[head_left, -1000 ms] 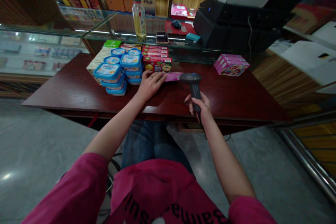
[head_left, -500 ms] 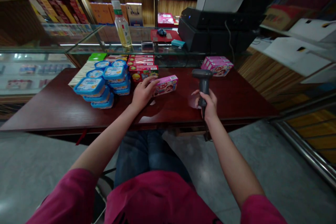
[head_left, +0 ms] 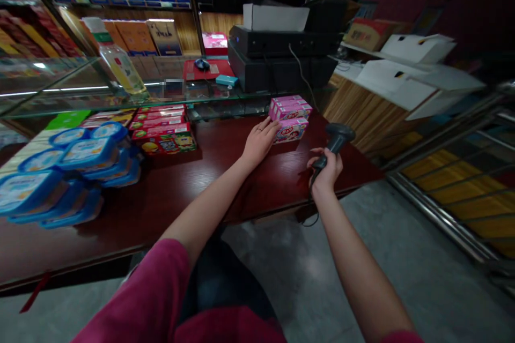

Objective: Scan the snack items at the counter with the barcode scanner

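Note:
My right hand (head_left: 324, 168) is closed round the grip of a dark handheld barcode scanner (head_left: 337, 138), held just above the right end of the dark red wooden table (head_left: 193, 182). My left hand (head_left: 260, 141) lies on the table with its fingers stretched against a pink box (head_left: 293, 129) at the front of a small stack of pink boxes (head_left: 288, 107). The fingers touch the box's left end; I cannot tell whether they grip it.
Stacked blue tubs (head_left: 76, 163) and red boxes (head_left: 161, 131) sit on the table's left. A glass counter (head_left: 120, 94) behind carries a bottle (head_left: 118, 67), a black printer (head_left: 281, 53) and a mouse. White cartons (head_left: 414, 64) and a metal rail (head_left: 442, 214) are to the right.
My left hand has carried the pink box from the table's middle to the pink stack at the right. The scanner hand has moved right with it. The view has swung right.

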{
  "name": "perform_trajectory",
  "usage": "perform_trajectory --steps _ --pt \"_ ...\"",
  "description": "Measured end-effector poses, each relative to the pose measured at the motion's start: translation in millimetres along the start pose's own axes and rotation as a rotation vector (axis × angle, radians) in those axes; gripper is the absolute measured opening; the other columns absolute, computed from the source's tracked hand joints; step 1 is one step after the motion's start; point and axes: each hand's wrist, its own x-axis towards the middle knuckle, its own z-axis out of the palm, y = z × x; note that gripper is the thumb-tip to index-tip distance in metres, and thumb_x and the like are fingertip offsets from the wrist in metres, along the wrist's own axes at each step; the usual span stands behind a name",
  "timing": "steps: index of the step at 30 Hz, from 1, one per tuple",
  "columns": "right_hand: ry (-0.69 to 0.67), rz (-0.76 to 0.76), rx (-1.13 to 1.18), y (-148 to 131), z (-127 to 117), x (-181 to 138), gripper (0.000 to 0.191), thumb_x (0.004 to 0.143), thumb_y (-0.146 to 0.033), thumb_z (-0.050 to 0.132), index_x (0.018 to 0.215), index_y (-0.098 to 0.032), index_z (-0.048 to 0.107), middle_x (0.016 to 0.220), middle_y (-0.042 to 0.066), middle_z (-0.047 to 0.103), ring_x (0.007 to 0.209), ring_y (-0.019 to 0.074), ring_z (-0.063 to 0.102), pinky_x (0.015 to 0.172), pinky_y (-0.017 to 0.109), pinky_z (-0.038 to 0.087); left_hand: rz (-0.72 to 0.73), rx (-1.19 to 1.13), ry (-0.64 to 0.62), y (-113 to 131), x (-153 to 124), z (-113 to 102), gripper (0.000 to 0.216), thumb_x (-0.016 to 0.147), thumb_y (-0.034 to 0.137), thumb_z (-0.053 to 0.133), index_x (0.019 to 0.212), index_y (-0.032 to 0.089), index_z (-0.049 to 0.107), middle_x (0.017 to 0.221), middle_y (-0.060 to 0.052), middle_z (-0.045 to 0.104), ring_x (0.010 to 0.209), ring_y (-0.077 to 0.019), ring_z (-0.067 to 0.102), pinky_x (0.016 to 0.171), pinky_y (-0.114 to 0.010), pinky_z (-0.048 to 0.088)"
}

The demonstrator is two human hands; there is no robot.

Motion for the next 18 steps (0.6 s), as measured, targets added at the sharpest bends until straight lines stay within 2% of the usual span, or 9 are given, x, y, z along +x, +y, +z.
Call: perform_trajectory --steps 4,9,12,14,18 --pt "-0.016 0.014 0.001 -2 2 -6 0.029 0.076 -0.041 0.071 0.094 -0.022 0.058 0.075 -0.007 0.070 0.041 0.0074 0.055 0.039 0.019 0.041 -0.012 0.031 0.054 2 33 29 0.045 0.111 0.019 0.045 0.153 0.021 0.062 0.166 -0.008 0.058 0.162 -0.0243 0.046 0.133 -0.050 0.038" --pt "-0.048 0.013 0.018 -9 6 -13 0.026 0.076 -0.038 0.072 0.091 -0.022 0.058 0.076 -0.007 0.072 0.038 0.0080 0.055 0.037 0.021 0.041 -0.082 0.073 0.091 3 50 41 0.048 0.110 0.021 0.048 0.155 0.031 0.060 0.174 -0.005 0.047 0.161 -0.0254 0.047 0.133 -0.055 0.035" --pt "-0.087 0.011 0.018 -11 8 -15 0.027 0.076 -0.038 0.072 0.093 -0.023 0.058 0.076 -0.006 0.073 0.037 0.0081 0.055 0.037 0.022 0.041 -0.099 0.087 0.036 8 47 37 0.056 0.107 0.019 0.052 0.161 0.033 0.053 0.179 -0.007 0.037 0.164 -0.0265 0.041 0.132 -0.059 0.032" --pt "-0.143 0.023 0.017 -13 9 -17 0.029 0.076 -0.039 0.073 0.095 -0.023 0.059 0.077 -0.006 0.074 0.037 0.0080 0.054 0.037 0.021 0.041 -0.090 0.094 -0.010 12 38 29 0.067 0.104 0.019 0.056 0.168 0.032 0.043 0.182 -0.007 0.029 0.168 -0.0269 0.034 0.132 -0.060 0.030" --pt "-0.361 0.097 -0.028 -18 14 -30 0.032 0.074 -0.039 0.079 0.097 -0.023 0.063 0.082 -0.003 0.077 0.039 0.0091 0.056 0.037 0.023 0.042 -0.124 0.138 -0.010 4 -4 -5 0.074 0.107 0.028 0.053 0.175 0.034 0.027 0.184 -0.002 0.020 0.172 -0.0244 0.022 0.136 -0.055 0.023"
